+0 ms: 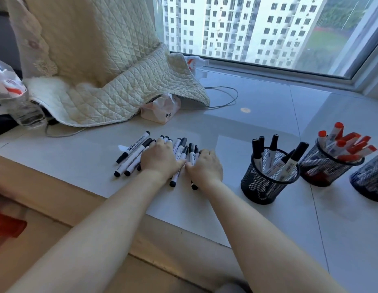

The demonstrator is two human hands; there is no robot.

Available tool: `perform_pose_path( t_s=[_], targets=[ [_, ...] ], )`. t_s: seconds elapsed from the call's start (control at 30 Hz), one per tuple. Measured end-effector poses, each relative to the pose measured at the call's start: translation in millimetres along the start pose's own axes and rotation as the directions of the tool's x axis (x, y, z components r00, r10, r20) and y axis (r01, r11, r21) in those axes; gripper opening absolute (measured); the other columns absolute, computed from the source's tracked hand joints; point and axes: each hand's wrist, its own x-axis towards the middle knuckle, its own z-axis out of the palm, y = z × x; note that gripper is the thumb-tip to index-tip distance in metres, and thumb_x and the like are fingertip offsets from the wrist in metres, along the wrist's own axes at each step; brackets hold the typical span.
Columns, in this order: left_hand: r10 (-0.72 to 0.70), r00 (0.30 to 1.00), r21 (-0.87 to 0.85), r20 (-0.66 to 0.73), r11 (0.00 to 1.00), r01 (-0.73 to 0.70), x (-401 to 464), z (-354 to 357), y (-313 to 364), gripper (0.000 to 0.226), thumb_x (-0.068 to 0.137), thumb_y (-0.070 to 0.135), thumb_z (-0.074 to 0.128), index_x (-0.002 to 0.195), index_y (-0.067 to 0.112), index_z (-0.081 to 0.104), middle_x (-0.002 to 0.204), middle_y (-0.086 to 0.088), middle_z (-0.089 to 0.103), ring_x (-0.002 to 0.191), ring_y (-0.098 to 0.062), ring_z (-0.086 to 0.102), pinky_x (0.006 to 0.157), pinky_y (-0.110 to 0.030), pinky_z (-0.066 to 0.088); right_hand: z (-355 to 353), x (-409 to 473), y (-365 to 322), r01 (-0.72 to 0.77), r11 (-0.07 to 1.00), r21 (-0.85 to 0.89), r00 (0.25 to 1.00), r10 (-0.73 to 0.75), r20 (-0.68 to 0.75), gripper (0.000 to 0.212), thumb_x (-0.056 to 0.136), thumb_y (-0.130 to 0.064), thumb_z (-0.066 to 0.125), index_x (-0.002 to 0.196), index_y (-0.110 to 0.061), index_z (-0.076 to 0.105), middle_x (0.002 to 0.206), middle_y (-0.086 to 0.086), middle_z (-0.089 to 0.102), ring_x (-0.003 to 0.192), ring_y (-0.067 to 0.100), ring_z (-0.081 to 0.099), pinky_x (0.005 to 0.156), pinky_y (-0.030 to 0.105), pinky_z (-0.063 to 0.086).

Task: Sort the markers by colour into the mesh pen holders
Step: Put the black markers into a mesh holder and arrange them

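Left hand lying flat upon, right hand curled around, loose black-capped white markers; gather them parallel before lifting to the black wire-mesh holder rightward.

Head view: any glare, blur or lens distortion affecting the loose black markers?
Head view: even daylight from the window, one small bright reflection on the sill; wide-angle bending at the edges; loose black markers reasonably sharp, partly hidden under the left hand and right hand.
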Motion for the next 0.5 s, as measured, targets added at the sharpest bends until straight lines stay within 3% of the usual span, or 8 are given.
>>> perform_pose_path(
  t_s=[0.13, 0.33, 0.43, 0.5],
  targets=[
    [-0.014, 0.999, 0.087, 0.036, 0.996, 0.011, 2.9, -0.8, 7.9, 0.058, 0.081, 0.058, 0.051, 0.112, 0.009, 0.054, 0.121, -0.009, 0.05, 0.115, -0.025, 0.047, 0.083, -0.036, 0.042, -5.5, -5.7, 9.2, -0.024, 1.0, 0.007, 1.0, 0.024, -0.008, 0.048, 0.083, -0.031, 0.053, 0.122, -0.004, 0.044, 0.124, 0.012, 0.046, 0.115, 0.029, 0.046, 0.094, 0.035, 0.037],
    [-0.023, 0.998, 0.137, 0.066, 0.99, 0.014, 5.2, 2.1, 20.4, 0.05, 0.084, 0.046, 0.05, 0.114, 0.006, 0.056, 0.124, -0.009, 0.053, 0.123, -0.023, 0.044, 0.093, -0.035, 0.039, -12.4, -19.2, 22.5, -0.057, 0.998, 0.009, 0.998, 0.057, -0.037, 0.042, 0.082, -0.027, 0.052, 0.116, -0.003, 0.045, 0.119, 0.012, 0.047, 0.109, 0.029, 0.047, 0.089, 0.034, 0.038],
    [-0.056, 0.991, 0.13, 0.125, 0.991, 0.04, -0.7, 3.1, 32.0, 0.04, 0.085, 0.036, 0.049, 0.109, 0.005, 0.056, 0.115, -0.011, 0.06, 0.107, -0.027, 0.056, 0.072, -0.029, 0.037, -17.6, -28.3, 31.9, -0.052, 0.998, -0.04, 0.998, 0.05, -0.04, 0.037, 0.084, -0.023, 0.051, 0.115, -0.003, 0.045, 0.118, 0.013, 0.05, 0.108, 0.029, 0.05, 0.087, 0.033, 0.039],
    [-0.054, 0.988, 0.112, 0.147, 0.993, 0.037, -5.7, 3.6, 38.3, 0.036, 0.086, 0.031, 0.049, 0.108, 0.005, 0.055, 0.112, -0.012, 0.061, 0.103, -0.03, 0.058, 0.068, -0.028, 0.035, -19.9, -36.6, 39.5, -0.019, 0.995, -0.097, 0.998, 0.014, -0.053, 0.033, 0.087, -0.02, 0.049, 0.114, -0.002, 0.046, 0.117, 0.014, 0.052, 0.107, 0.03, 0.051, 0.085, 0.033, 0.041]
  ],
)
